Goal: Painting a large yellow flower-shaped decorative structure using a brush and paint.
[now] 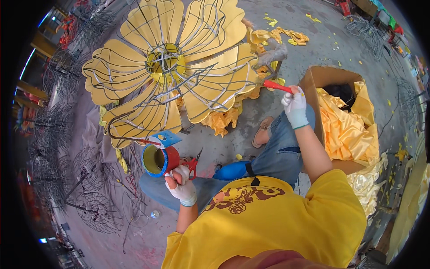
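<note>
My left hand (pixel 182 188), in a white glove, is closed on a paint can (pixel 172 160) with a red side and a blue rim. The can tilts so that its inside shows; how much it holds I cannot tell. Just beyond those fingers are red-handled scissors (pixel 192 168), and whether the hand touches them is unclear. In my gloved right hand (pixel 295 107) is a brush (pixel 277 86) by its red handle. Its tip meets the right petal edge of a large yellow cloth flower (pixel 156 67) on a grey wire frame. The bristles are hard to make out.
A cardboard box (pixel 309 96) full of shiny yellow-orange fabric (pixel 342 123) stands by my right knee. Bunched fabric (pixel 221 121) hangs under the flower. Wire frames (pixel 94 201) crowd the floor at left. Yellow scraps (pixel 271 21) dot the far floor.
</note>
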`<act>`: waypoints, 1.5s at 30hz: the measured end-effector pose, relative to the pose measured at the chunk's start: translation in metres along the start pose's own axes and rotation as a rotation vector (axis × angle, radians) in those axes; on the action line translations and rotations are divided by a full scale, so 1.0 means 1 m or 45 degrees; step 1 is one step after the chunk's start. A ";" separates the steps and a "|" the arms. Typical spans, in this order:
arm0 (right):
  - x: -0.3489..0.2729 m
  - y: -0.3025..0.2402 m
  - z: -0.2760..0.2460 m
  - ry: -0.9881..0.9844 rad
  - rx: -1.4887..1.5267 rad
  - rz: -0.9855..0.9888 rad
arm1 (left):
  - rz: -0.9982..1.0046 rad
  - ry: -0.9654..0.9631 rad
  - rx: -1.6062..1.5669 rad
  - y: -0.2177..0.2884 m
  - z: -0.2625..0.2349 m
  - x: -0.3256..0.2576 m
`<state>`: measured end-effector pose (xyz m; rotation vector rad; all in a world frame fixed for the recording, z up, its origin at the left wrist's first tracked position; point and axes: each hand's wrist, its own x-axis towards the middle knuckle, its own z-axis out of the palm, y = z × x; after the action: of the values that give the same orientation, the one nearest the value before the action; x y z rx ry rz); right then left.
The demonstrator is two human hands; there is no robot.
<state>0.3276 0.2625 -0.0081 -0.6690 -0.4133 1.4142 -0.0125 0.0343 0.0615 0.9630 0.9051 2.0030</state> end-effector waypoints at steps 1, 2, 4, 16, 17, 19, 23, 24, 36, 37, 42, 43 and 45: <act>0.012 0.006 -0.006 0.059 0.084 0.064 | -0.008 0.003 -0.008 0.000 0.003 0.000; 0.025 0.014 -0.007 0.056 0.096 0.069 | -0.009 0.016 -0.009 -0.001 0.004 -0.001; 0.045 0.020 -0.008 0.088 0.069 0.096 | -0.010 -0.007 -0.003 -0.001 0.008 -0.001; 0.070 0.028 -0.002 0.179 0.164 0.198 | -0.079 -0.061 0.049 -0.005 0.013 0.005; 0.067 0.024 -0.001 0.137 0.116 0.155 | -0.088 -0.062 0.042 -0.007 0.014 0.007; 0.064 0.021 -0.003 0.113 0.131 0.170 | -0.103 -0.075 0.042 -0.011 0.019 0.010; 0.062 0.012 -0.013 -0.010 0.107 0.203 | -0.118 -0.096 -0.020 -0.019 0.032 0.016; 0.064 0.010 -0.015 -0.077 0.072 0.207 | -0.127 -0.106 -0.026 -0.020 0.033 0.018; 0.068 -0.004 -0.007 0.328 0.205 0.541 | -0.176 -0.106 -0.018 -0.021 0.030 0.017; 0.069 -0.002 -0.006 0.367 0.088 0.626 | -0.184 -0.105 -0.021 -0.021 0.029 0.017; 0.078 0.013 -0.006 0.405 0.120 0.563 | -0.186 -0.094 -0.017 -0.021 0.028 0.019; 0.080 0.016 -0.006 0.367 0.160 0.571 | -0.184 -0.098 -0.017 -0.020 0.029 0.020; 0.084 0.019 -0.008 0.288 0.241 0.585 | -0.182 -0.102 -0.021 -0.018 0.034 0.021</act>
<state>0.3289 0.3441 -0.0365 -0.7891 0.0618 1.7592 0.0113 0.0697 0.0695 0.9355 0.8873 1.8363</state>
